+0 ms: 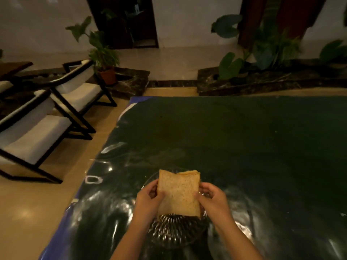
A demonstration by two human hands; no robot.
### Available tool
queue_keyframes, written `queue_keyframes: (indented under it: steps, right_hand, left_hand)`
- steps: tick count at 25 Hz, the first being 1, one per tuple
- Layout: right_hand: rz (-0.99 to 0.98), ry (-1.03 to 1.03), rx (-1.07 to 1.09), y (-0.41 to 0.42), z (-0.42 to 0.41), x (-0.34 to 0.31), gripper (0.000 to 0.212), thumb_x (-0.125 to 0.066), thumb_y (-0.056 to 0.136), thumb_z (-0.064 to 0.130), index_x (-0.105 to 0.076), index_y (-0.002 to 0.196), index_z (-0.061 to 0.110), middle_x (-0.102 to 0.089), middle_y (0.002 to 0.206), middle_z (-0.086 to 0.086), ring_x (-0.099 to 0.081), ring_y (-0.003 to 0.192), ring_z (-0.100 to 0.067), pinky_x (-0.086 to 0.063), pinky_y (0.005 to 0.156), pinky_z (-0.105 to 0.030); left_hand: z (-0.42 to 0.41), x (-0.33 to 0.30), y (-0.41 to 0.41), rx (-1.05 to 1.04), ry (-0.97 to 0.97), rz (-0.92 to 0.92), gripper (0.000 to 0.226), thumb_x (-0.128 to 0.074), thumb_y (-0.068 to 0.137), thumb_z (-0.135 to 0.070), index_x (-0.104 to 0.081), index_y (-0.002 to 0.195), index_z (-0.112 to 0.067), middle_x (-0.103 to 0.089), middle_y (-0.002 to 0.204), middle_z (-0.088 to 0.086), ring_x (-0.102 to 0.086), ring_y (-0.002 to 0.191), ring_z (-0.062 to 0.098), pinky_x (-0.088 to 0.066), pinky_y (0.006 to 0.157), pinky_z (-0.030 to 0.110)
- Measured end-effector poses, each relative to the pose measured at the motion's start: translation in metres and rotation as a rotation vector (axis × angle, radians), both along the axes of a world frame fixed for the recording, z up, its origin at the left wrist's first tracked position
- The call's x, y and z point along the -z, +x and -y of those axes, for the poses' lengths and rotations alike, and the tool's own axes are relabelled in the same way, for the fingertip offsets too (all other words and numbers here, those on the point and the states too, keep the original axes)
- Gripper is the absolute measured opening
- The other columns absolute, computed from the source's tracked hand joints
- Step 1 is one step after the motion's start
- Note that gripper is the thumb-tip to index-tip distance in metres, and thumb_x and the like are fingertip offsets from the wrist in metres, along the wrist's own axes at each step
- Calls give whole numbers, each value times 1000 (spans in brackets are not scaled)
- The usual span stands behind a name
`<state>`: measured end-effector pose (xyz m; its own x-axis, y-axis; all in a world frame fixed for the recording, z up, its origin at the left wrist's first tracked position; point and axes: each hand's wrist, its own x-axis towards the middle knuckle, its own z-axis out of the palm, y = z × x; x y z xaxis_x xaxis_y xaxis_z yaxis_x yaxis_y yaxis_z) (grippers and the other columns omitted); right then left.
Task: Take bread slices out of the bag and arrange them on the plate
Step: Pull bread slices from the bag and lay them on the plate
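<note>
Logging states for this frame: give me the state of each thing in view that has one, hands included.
bread slices: stacked, gripped at both side edges, over the plate
left hand: shut on the bread slices
right hand: shut on the bread slices
glass plate: upright on the table, partly hidden by the bread
table: covered in dark cloth under clear plastic
bag: not visible

Dim room: white-cushioned chairs [56, 113], potted plants [102, 53], tan floor [28, 203].

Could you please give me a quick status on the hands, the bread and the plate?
Left hand and right hand both grip the bread slices by the side edges. Bread over the glass plate. Nothing in the way.
</note>
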<state>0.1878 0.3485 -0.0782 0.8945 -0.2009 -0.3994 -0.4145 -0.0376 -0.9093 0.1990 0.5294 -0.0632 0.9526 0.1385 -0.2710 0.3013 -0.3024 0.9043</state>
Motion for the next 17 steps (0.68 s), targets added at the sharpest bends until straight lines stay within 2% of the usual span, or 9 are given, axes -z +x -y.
queue_keyframes:
  steps: [3,7,10,12,14,17]
  right_hand:
    - [5,-93,47,23,-15,21,28,-67,78,9,-64,106,15,-65,91,6,-61,89,-12,-54,83,-40]
    - [12,-200,68,44,-28,44,30,-66,80,14,-63,110,17,-64,97,6,-60,91,-10,-54,85,-39]
    - [40,-269,68,57,-33,56,31,-65,81,17,-62,112,18,-63,95,10,-58,84,-3,-53,77,-28]
    - [57,-343,69,62,-34,60,29,-65,81,17,-63,110,18,-65,96,7,-59,82,-5,-50,73,-23]
    - [71,-414,72,65,-35,64,25,-64,81,15,-65,106,17,-69,95,4,-61,80,-7,-49,69,-22]
    - [45,-520,70,70,-37,68,16,-61,81,15,-68,96,15,-71,91,0,-62,76,-12,-50,65,-28]
  left_hand:
    - [-11,27,30,62,11,11,46,-61,82,1,-53,126,-12,-60,111,-3,-57,96,9,-47,81,25]
    - [-15,54,56,113,69,55,48,-59,82,3,-51,127,-9,-57,111,-4,-53,94,6,-40,69,8]
    - [-15,65,69,89,78,95,47,-61,81,4,-53,126,-10,-57,107,-7,-53,88,0,-39,66,6]
    - [-14,70,74,95,97,122,46,-61,82,2,-54,125,-12,-58,105,-11,-54,88,-2,-41,66,5]
    - [-12,75,79,98,120,130,44,-61,82,1,-55,125,-13,-58,105,-12,-55,91,0,-40,69,5]
    - [-10,82,80,105,158,128,42,-61,83,-3,-56,124,-14,-60,108,-9,-55,96,5,-40,73,11]
